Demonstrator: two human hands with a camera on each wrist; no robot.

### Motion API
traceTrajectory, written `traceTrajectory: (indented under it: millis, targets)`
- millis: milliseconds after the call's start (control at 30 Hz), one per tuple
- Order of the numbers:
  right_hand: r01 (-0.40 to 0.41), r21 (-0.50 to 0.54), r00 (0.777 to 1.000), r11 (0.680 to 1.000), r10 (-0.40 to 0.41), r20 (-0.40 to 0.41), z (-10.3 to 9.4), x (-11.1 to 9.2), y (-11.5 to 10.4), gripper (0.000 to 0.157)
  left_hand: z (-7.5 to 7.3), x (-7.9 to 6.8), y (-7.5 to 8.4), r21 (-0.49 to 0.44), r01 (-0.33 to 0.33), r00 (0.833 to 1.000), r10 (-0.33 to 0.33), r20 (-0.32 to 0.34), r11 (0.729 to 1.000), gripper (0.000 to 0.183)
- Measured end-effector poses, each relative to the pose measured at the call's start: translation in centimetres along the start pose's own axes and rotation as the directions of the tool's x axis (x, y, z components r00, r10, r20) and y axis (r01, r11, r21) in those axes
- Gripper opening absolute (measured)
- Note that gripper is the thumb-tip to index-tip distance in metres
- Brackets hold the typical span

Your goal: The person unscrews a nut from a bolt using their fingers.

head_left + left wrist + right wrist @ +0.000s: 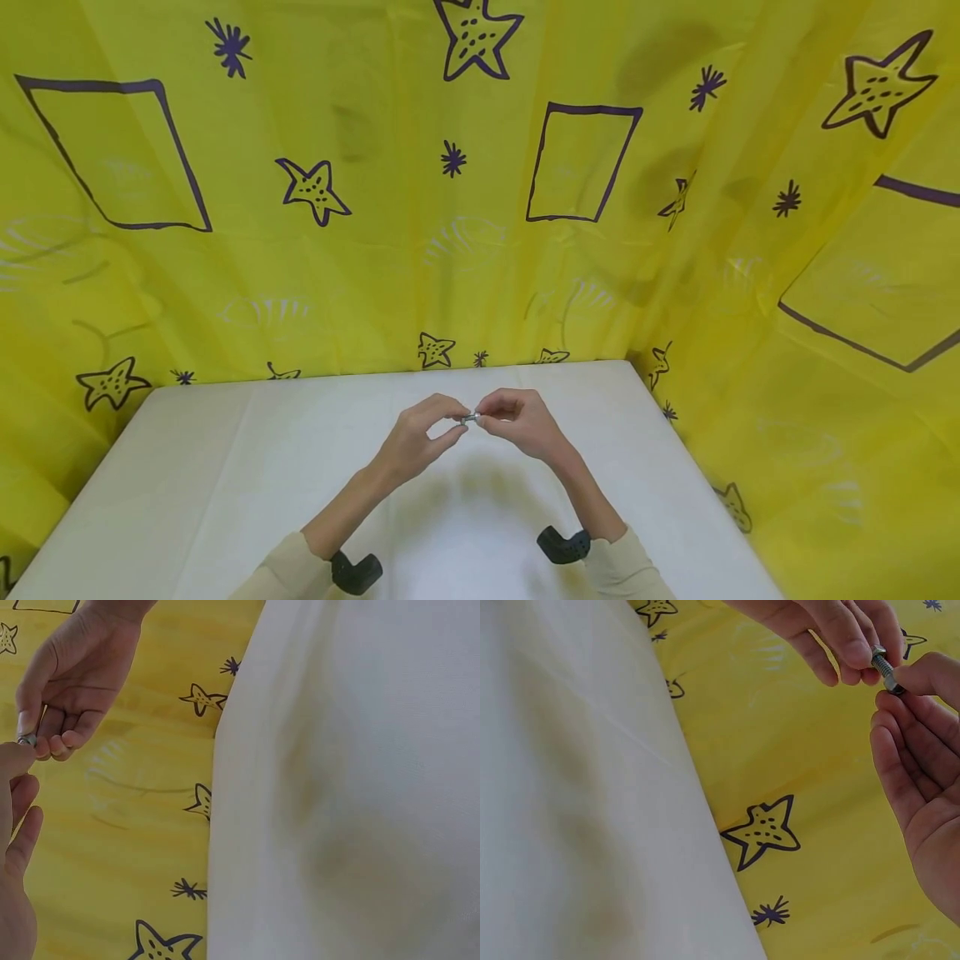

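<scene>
1. Fingers of the left hand point(414, 435) are pinching one end of a small bolt point(470, 418), index above and thumb below, their tips parting only as far as the metal's thickness.
2. On the other end, the fingers of the right hand point(525, 423) are gripping just as narrowly between thumb and index, while the others are bending loosely alongside.
3. Between the two hands the bolt is hanging in the air, showing against the far part of the white worktop point(285, 467) and resting on nothing but fingertips.
4. Each hand seems to be taking only an end so that the threaded middle is showing bare; this double hold is probably steadying a piece too little for a whole palm.
5. Its long axis is running sideways across the person's front, from left hand to right, nearly level, with the right end sitting slightly higher in the head view.
6. A hex piece point(878, 652) is peeping out at the left fingertips and a shiny end piece point(891, 685) at the right ones; which is the head I am failing to tell, so its pointing direction is remaining unclear.
7. Beyond the worktop's far edge, a yellow curtain point(375, 279) is hanging.
</scene>
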State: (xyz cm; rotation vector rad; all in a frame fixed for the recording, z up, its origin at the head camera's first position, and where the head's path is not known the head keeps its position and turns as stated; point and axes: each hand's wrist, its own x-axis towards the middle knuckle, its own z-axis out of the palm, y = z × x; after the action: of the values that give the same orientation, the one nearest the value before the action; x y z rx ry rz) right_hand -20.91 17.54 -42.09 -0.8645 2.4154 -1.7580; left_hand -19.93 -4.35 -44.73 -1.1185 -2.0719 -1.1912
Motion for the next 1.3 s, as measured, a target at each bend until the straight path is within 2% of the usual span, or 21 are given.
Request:
traceTrajectory:
  millis: [333, 533, 667, 767, 967, 1300]
  targets:
    - [0.012, -0.007, 1.0, 1.0, -0.012, 0.006, 0.19, 0.01, -0.26, 0.01, -0.16, 0.01, 0.15, -0.011, 0.081, 0.997, -0.081, 0.004, 0.997, 0.01]
    - [0.0, -0.008, 1.0, 1.0, 0.0, 0.007, 0.24, 0.02, -0.27, 0.01, -0.31, 0.01, 0.12, -0.002, 0.107, 0.994, -0.107, 0.015, 0.994, 0.013]
    - [0.016, -0.018, 1.0, 1.0, -0.016, 0.001, 0.2, 0.02, -0.16, 0.01, -0.43, -0.09, 0.09, -0.006, 0.097, 0.995, -0.097, 0.017, 0.995, 0.029]
    - [0.026, -0.021, 1.0, 0.999, -0.026, -0.001, 0.19, 0.03, -0.15, 0.01, -0.42, -0.14, 0.05, -0.011, 0.06, 0.998, -0.059, 0.014, 0.998, 0.037]
    - [0.021, -0.009, 1.0, 1.0, -0.021, -0.004, 0.15, -0.05, -0.25, 0.009, -0.26, -0.08, 0.07, -0.002, -0.009, 1.0, 0.009, -0.006, 1.0, 0.032]
    - [0.023, 0.01, 1.0, 1.0, -0.023, -0.004, 0.16, -0.12, -0.4, 0.009, -0.45, 0.05, 0.59, 0.002, 0.068, 0.998, -0.068, -0.012, 0.998, 0.018]
